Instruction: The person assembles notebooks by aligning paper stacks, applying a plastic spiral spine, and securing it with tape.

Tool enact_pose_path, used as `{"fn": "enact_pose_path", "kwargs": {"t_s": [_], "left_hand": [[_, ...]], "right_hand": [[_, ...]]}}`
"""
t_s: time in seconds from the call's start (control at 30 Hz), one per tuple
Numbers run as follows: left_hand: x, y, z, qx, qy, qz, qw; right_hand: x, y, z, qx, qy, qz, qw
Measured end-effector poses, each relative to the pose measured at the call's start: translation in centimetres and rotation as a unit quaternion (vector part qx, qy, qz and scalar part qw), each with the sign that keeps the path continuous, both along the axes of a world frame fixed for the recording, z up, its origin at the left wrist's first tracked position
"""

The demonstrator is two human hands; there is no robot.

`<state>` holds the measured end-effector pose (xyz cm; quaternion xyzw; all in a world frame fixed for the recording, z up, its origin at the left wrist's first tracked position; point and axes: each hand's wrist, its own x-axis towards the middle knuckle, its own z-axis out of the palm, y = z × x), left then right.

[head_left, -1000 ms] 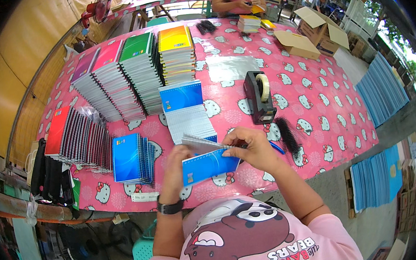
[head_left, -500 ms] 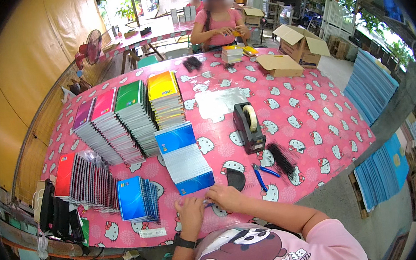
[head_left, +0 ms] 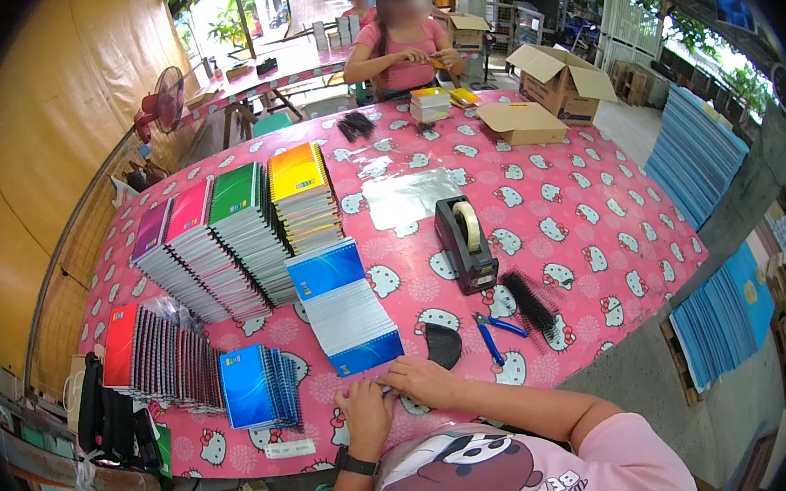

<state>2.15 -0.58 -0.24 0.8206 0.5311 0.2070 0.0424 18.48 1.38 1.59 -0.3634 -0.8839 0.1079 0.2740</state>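
We see a tabletop (head_left: 596, 218) covered in a pink cloth patterned with white cartoon cat faces. The fanned notebooks (head_left: 347, 310) nearest our hands have blue covers with white page edges. Beside them stand stacks with purple (head_left: 151, 231), pink (head_left: 189, 210), green (head_left: 235, 192) and yellow-orange (head_left: 296, 171) covers, and lower down a red row (head_left: 123, 345) and a bright blue one (head_left: 244, 386). The tape dispenser (head_left: 464, 244) is black, the pliers (head_left: 494, 330) have blue handles, and the comb bindings (head_left: 531, 301) are black. Our shirt (head_left: 516, 473) is pink with a brown-and-white cartoon bear. The person opposite wears a pink top (head_left: 406, 57).
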Motion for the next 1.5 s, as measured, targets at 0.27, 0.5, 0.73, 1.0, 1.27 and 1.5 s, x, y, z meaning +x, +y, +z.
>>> {"fn": "enact_pose_path", "kwargs": {"t_s": [0.27,0.5,0.73,1.0,1.27,1.5], "left_hand": [[0.1,0.0,0.5,-0.021,-0.038,0.0,0.999],[-0.5,-0.3,0.3,-0.009,-0.139,-0.062,0.988],[-0.3,-0.1,0.7,0.007,-0.094,-0.071,0.993],[-1.5,0.1,1.9,0.005,-0.124,-0.089,0.988],[-3.4,1.1,-5.0,-0.289,-0.556,-0.009,0.78],[-3.5,1.8,-5.5,-0.316,-0.534,-0.079,0.781]], "right_hand": [[0.2,0.2,0.3,-0.017,-0.006,-0.005,1.0],[5.4,2.2,0.1,-0.223,0.102,-0.111,0.963],[8.4,1.5,-3.2,-0.141,-0.121,-0.16,0.969],[8.8,2.0,-0.7,-0.262,0.0,-0.093,0.96],[6.0,1.4,-1.3,-0.52,0.177,0.081,0.832],[5.2,1.7,1.0,-0.502,0.211,0.147,0.825]]}}
